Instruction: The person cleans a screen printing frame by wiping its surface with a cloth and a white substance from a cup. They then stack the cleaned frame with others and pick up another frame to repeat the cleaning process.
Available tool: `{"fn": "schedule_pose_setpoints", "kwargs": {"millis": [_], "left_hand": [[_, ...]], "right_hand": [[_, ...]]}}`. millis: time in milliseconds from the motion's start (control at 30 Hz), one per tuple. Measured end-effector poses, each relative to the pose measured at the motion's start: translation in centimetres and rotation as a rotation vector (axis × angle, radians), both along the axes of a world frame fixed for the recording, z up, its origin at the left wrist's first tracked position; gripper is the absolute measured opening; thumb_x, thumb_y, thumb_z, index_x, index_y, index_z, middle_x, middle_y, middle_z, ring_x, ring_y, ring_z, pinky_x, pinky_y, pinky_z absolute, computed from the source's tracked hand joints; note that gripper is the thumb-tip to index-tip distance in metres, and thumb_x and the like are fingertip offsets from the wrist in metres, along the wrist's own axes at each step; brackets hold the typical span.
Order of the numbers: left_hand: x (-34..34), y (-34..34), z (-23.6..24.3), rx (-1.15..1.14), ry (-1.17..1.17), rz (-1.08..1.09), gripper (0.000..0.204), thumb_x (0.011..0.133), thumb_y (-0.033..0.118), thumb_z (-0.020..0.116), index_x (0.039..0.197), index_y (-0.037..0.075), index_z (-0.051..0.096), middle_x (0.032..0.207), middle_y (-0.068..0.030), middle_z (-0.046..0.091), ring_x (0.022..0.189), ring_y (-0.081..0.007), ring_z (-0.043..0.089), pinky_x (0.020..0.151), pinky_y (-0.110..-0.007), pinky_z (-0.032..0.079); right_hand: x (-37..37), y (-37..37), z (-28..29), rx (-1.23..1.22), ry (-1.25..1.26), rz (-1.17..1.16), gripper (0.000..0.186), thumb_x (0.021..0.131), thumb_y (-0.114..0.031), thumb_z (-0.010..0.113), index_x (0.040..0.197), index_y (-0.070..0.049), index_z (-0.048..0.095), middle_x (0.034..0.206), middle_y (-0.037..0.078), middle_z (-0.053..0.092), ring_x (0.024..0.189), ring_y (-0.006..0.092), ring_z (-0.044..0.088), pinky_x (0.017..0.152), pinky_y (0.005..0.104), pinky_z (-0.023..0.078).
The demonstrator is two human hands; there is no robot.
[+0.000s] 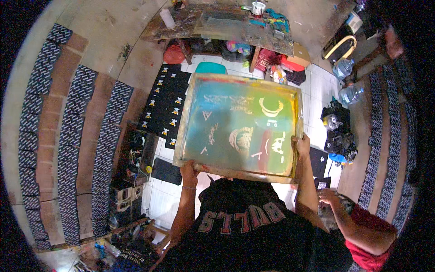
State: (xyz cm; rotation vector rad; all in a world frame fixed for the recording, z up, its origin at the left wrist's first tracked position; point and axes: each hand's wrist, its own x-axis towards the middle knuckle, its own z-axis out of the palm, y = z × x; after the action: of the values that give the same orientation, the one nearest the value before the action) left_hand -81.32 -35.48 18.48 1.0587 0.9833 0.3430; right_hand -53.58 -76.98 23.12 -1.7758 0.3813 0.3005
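I hold a screen-printing frame (pixel 242 172) out in front of my body, tilted slightly. Its mesh is stained blue, green, yellow and red, with pale stencil shapes showing through. My left hand (pixel 189 169) is closed on the frame's near left corner. On the right side, toward the near corner, my right hand (pixel 301 144) grips the wooden edge with its fingers partly behind it. Black fabric with small printed figures (pixel 156 106) lies beyond the frame's left side.
A stained worktable (pixel 217 29) stands at the far side, with a white tub (pixel 258 9) on it. Long boards with patterned black pieces (pixel 74 131) line both sides. Water bottles (pixel 351 95) stand at right. A co-worker's hand (pixel 328 197) and red sleeve (pixel 374 226) are close at lower right.
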Motion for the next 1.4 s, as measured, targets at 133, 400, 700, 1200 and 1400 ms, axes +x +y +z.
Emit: {"fn": "schedule_pose_setpoints", "kwargs": {"millis": [133, 400, 700, 1200, 1400], "left_hand": [[3.4, -0.9, 0.2, -0.268, 0.125, 0.255, 0.023, 0.085, 0.014, 0.067, 0.105, 0.002, 0.063, 0.087, -0.0092, 0.066, 0.071, -0.0239, 0.067, 0.054, -0.037, 0.057], [10.8, -5.2, -1.5, -0.306, 0.025, 0.14, 0.039, 0.089, 0.026, 0.069, 0.117, 0.003, 0.053, 0.101, -0.0082, 0.063, 0.084, -0.0235, 0.065, 0.066, -0.039, 0.058], [19.5, 0.1, -2.9, -0.261, 0.077, 0.055, 0.043, 0.091, 0.03, 0.066, 0.122, 0.004, 0.051, 0.107, -0.0094, 0.062, 0.093, -0.022, 0.063, 0.073, -0.037, 0.056], [39.6, 24.3, -5.8, 0.28, -0.116, -0.098, 0.023, 0.086, 0.02, 0.067, 0.101, 0.006, 0.056, 0.087, -0.0081, 0.063, 0.079, -0.022, 0.064, 0.066, -0.04, 0.055], [52.9, 29.7, -5.2, -0.167, -0.026, 0.103, 0.029, 0.083, 0.017, 0.069, 0.104, 0.01, 0.05, 0.079, -0.0036, 0.062, 0.072, -0.0187, 0.064, 0.058, -0.037, 0.055]], "right_hand": [[3.6, -0.4, -2.2, -0.127, -0.002, 0.055, 0.023, 0.08, -0.004, 0.058, 0.101, 0.002, 0.064, 0.067, 0.002, 0.059, 0.053, 0.0098, 0.051, 0.047, 0.0262, 0.04], [9.5, -6.6, -5.7, -0.297, 0.042, 0.043, 0.027, 0.085, -0.005, 0.053, 0.107, 0.007, 0.063, 0.078, 0.009, 0.066, 0.06, 0.0172, 0.061, 0.052, 0.0271, 0.047], [16.4, -2.6, -5.9, -0.094, -0.019, 0.017, 0.022, 0.086, -0.013, 0.065, 0.102, 0.002, 0.066, 0.08, 0.009, 0.068, 0.063, 0.0183, 0.063, 0.057, 0.0285, 0.051], [37.6, 24.8, -5.2, -0.331, -0.205, -0.014, 0.038, 0.08, -0.008, 0.064, 0.117, 0.001, 0.062, 0.086, 0.01, 0.07, 0.072, 0.0164, 0.063, 0.066, 0.0331, 0.051], [49.0, 29.8, -10.5, -0.168, -0.316, 0.007, 0.042, 0.079, -0.029, 0.073, 0.109, 0.0, 0.064, 0.079, 0.014, 0.069, 0.067, 0.0264, 0.064, 0.064, 0.0402, 0.05]]}}
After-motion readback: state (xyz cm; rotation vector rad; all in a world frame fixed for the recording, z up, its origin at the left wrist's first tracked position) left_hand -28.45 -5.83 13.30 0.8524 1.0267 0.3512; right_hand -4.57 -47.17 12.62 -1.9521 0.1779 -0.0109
